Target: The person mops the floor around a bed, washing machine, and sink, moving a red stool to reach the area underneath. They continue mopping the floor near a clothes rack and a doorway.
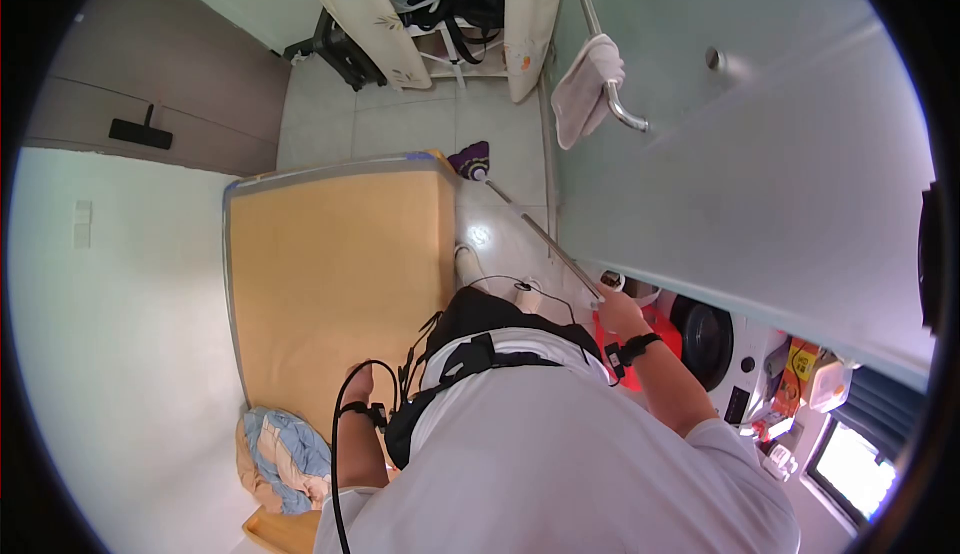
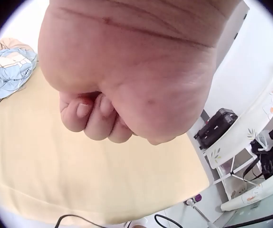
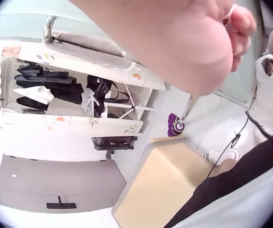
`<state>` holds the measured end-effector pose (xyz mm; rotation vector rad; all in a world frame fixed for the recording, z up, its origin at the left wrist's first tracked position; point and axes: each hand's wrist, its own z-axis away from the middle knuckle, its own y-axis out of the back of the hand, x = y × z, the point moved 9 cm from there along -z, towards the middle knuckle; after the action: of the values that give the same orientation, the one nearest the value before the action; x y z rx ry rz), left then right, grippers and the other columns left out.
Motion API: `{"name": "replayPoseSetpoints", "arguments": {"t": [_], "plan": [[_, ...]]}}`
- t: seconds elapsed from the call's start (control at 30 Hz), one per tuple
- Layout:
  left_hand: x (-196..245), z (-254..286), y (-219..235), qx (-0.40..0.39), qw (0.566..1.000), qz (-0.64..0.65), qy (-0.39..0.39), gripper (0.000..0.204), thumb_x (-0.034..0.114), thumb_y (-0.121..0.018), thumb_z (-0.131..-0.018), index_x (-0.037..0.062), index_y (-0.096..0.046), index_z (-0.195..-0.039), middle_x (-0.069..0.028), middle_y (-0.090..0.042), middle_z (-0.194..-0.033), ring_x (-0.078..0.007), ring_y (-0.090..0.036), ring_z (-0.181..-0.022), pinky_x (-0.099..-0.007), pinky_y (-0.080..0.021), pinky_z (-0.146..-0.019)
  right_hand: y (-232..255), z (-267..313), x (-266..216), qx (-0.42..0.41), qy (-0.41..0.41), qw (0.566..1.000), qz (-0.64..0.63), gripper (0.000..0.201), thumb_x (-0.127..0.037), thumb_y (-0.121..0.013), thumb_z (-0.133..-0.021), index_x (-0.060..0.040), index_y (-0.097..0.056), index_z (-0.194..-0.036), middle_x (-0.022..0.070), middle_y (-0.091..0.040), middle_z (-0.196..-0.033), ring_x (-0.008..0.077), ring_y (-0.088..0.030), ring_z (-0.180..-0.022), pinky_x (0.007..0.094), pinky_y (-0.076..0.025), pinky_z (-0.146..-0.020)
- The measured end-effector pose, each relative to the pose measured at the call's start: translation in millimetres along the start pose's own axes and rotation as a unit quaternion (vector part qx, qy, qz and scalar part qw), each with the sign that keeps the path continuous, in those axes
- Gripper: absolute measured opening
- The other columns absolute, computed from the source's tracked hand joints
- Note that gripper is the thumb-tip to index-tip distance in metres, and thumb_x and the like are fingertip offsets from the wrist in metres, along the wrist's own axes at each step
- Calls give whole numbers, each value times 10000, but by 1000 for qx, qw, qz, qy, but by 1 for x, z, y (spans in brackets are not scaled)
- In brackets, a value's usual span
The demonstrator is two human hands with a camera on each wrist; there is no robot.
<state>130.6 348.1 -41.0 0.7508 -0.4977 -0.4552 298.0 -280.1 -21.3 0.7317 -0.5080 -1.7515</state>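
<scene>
My right hand (image 1: 622,314) grips the upper end of a mop's metal handle (image 1: 555,246). The handle slants away to a purple mop head (image 1: 470,161) on the floor, close to the mattress corner. In the right wrist view the mop head (image 3: 176,125) shows below the hand (image 3: 193,47), whose fingers are curled at the top. My left hand (image 1: 358,384) hangs at my side over the tan mattress (image 1: 340,274). Seen from the left wrist, this hand (image 2: 131,80) has its fingers folded against the palm, with nothing visible in them.
A frosted glass panel (image 1: 700,154) with a cloth (image 1: 585,89) on its handle borders the right side. Ahead stand a fabric wardrobe (image 1: 400,44) and a black case (image 1: 345,54). A washing machine (image 1: 740,354) and red bag (image 1: 665,329) are at right; bedding (image 1: 285,454) lies left.
</scene>
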Motion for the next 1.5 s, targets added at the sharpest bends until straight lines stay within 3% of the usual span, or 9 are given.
{"name": "replayPoseSetpoints", "arguments": {"t": [0.13, 0.3, 0.63, 0.73, 0.97, 1.17, 1.23, 1.37, 1.5], "plan": [[-28, -16, -21, -2, 1000, -19, -9, 432, 334, -467, -874, -64, -572, -743, -194, -575, -641, -312, -555, -602, -399, -429, -587, -26, 39, 41, -14, -1, 1000, -22, 507, -154, -476, -838, -137, -378, -1335, 236, -619, -933, 375, -605, -870, 446, -484, -738], [-8, -6, -17, -73, 997, -7, 11, 512, 407, -433, -890, -67, -594, -781, -262, -607, -741, -403, -596, -717, -465, -436, -665, -33, 112, 15, -52, 17, 997, -58, 495, -160, -478, -844, -74, -379, -1321, 250, -617, -875, 397, -604, -816, 448, -479, -711], [-19, -35, -3, -63, 992, -45, -102, 457, 341, -469, -867, -75, -561, -699, -271, -559, -670, -410, -554, -662, -447, -426, -641, -85, 167, -50, -75, -22, 993, -86, 498, -164, -525, -827, -32, -402, -1291, 283, -588, -984, 396, -582, -933, 436, -456, -828], [-66, -41, -18, -55, 993, -26, -104, 455, 330, -468, -870, -88, -575, -725, -274, -571, -693, -398, -560, -674, -439, -426, -657, -88, 172, -68, -87, -26, 989, -118, 575, -105, -545, -782, -35, -362, -1323, 273, -606, -907, 371, -627, -799, 416, -511, -662], [-137, 40, -43, -42, 998, 44, 34, 426, 307, -483, -874, -91, -589, -766, -233, -586, -691, -334, -561, -652, -427, -430, -666, -93, 173, -68, -143, -4, 985, -96, 590, -114, -524, -804, -63, -318, -1355, 241, -610, -875, 315, -620, -618, 371, -501, -467], [-194, 130, -83, -43, 986, 90, 133, 475, 364, -402, -902, -69, -592, -859, -201, -629, -799, -352, -580, -747, -422, -442, -696, -106, 161, -27, -98, 112, 988, -32, 464, -161, -542, -784, -61, -457, -1229, 230, -608, -836, 337, -616, -717, 403, -487, -638], [-191, 175, -87, 42, 993, 88, 68, 421, 310, -491, -863, -73, -581, -712, -239, -573, -655, -301, -559, -616, -409, -419, -620, -105, 175, -11, -151, 98, 980, -87, 397, -176, -549, -779, -74, -500, -1160, 224, -612, -827, 369, -602, -771, 420, -460, -703], [-210, 247, -135, 71, 996, 31, 53, 451, 349, -464, -855, -64, -614, -754, -278, -593, -726, -389, -596, -721, -440, -442, -700, -113, 176, 28, -63, 257, 964, -38, 427, -154, -554, -788, -80, -473, -1201, 174, -602, -738, 302, -602, -653, 377, -466, -599], [-240, 322, -200, -43, 992, -10, 115, 448, 367, -422, -895, -29, -605, -998, -256, -598, -1008, -375, -559, -985, -408, -425, -861, -101, 217, 40, -213, 159, 963, -37, 508, -105, -552, -791, -85, -413, -1279, 141, -572, -677, 220, -568, -529, 334, -442, -485]]}}
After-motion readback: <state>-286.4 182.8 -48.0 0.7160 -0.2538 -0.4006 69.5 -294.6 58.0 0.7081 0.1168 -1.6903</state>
